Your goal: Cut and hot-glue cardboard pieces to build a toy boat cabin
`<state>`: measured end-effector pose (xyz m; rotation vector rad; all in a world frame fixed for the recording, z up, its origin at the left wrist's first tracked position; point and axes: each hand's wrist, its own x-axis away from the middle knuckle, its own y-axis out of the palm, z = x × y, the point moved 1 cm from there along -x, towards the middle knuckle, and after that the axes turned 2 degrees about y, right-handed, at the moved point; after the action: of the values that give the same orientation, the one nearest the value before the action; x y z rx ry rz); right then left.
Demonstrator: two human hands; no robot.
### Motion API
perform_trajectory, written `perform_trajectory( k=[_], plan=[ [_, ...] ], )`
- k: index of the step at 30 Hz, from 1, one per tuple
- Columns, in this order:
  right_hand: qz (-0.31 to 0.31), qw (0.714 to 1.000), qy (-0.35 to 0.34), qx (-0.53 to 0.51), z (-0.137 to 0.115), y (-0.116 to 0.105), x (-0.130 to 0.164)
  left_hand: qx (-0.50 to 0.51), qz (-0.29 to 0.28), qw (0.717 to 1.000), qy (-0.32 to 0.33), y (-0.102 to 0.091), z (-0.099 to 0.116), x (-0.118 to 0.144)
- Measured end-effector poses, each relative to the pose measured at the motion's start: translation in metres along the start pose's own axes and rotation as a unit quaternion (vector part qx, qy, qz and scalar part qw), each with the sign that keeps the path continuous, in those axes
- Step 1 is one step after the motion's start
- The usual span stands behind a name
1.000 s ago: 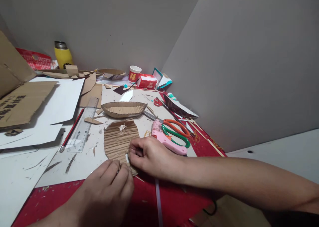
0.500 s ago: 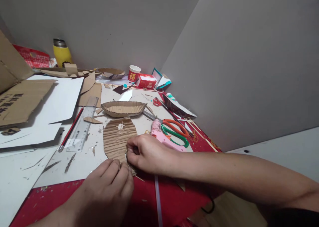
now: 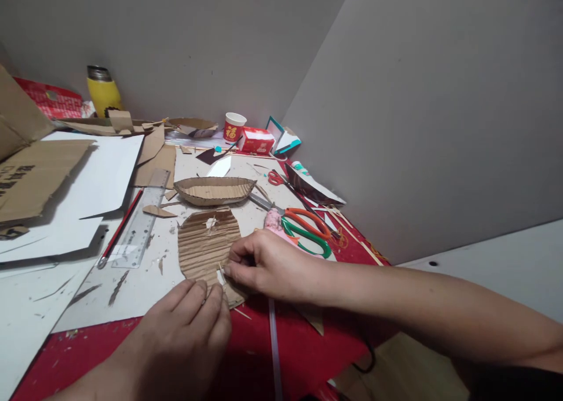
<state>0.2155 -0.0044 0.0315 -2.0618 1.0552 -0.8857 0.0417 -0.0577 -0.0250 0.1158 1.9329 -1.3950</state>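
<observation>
Head view: we work on cluttered table (image 3: pixel 145 284). Corrugated card (image 3: pixel 204 245) lies flat mid-table. Our left hand (image 3: pixel 185 336) presses its near edge, fingers curled. Our right hand (image 3: pixel 264 263) pinches thin stick (image 3: pixel 222 272) against card. Risk: stick snaps or card slides under uneven pressure.

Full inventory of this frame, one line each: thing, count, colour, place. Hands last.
corrugated cardboard oval: 1, brown, flat on the table centre, under both hands
thin stick: 1, pale, at the oval's near edge, between the fingertips
cardboard boat shell: 1, brown, behind the oval
glue gun: 1, pink, right of the oval, partly hidden
scissors: 1, orange and green handles, beside the glue gun
small scissors: 1, red, further back
ruler: 1, clear, left of the oval
pencil: 1, red, beside the ruler
paper cup: 1, red and white, back
flask: 1, yellow, back left
left hand: 1, fingertips at the oval's near edge
right hand: 1, pinching at the stick
</observation>
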Motion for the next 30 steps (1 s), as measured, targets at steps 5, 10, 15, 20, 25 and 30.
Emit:
perform_trajectory(
  k=[5, 10, 15, 20, 25, 30],
  plan=[
    [0.051, 0.978, -0.189, 0.069, 0.015, -0.001, 0.006, -0.005, -0.026, 1.000, 0.002, 0.000, 0.002, -0.001],
    [0.057, 0.895, -0.345, 0.277, 0.029, -0.006, -0.002, -0.022, -0.045, 0.999, 0.010, -0.002, 0.002, -0.002],
    [0.060, 0.814, -0.458, 0.352, 0.028, -0.013, -0.011, -0.031, -0.055, 0.998, 0.016, -0.003, 0.002, 0.002],
    [0.022, 0.746, -0.539, 0.390, 0.020, -0.016, -0.016, -0.036, -0.058, 0.997, 0.022, -0.003, 0.002, 0.004],
    [-0.023, 0.721, -0.560, 0.407, 0.008, -0.019, -0.021, -0.036, -0.058, 0.998, 0.014, -0.003, 0.003, 0.004],
    [-0.068, 0.710, -0.563, 0.416, 0.003, -0.020, -0.027, -0.036, -0.055, 0.998, 0.023, -0.005, 0.003, 0.003]
  ],
)
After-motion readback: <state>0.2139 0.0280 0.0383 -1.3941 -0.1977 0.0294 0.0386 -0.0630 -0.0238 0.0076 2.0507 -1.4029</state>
